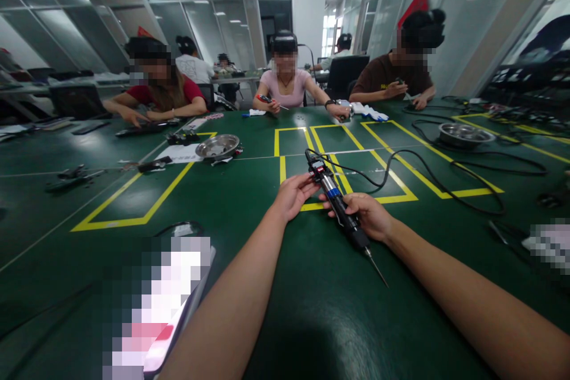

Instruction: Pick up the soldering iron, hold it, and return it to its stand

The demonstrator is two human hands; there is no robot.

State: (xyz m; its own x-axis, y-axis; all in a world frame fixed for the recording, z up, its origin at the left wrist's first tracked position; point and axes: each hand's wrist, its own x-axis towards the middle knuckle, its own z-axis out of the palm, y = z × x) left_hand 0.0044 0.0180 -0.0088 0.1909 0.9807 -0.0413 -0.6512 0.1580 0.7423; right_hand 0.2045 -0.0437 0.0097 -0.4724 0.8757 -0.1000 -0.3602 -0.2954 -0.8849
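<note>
An electric screwdriver (332, 192) with a black grip, a blue band and a long thin bit is held in front of me, slanting so the bit points down and to the right. My right hand (371, 215) is closed around the lower black grip. My left hand (297, 195) holds the rear end, near the cable plug, with its fingertips partly hidden behind the tool. A black cable (386, 169) leaves that end and runs right across the green table (329, 320).
Yellow tape (111, 225) marks rectangles on the table. Metal bowls (218, 146) (466, 134) stand left and right. A phone-like device (178, 314), pixelated, lies at lower left. Across the table, a person in pink (289, 86) holds a screwdriver (267, 100); other people sit on either side.
</note>
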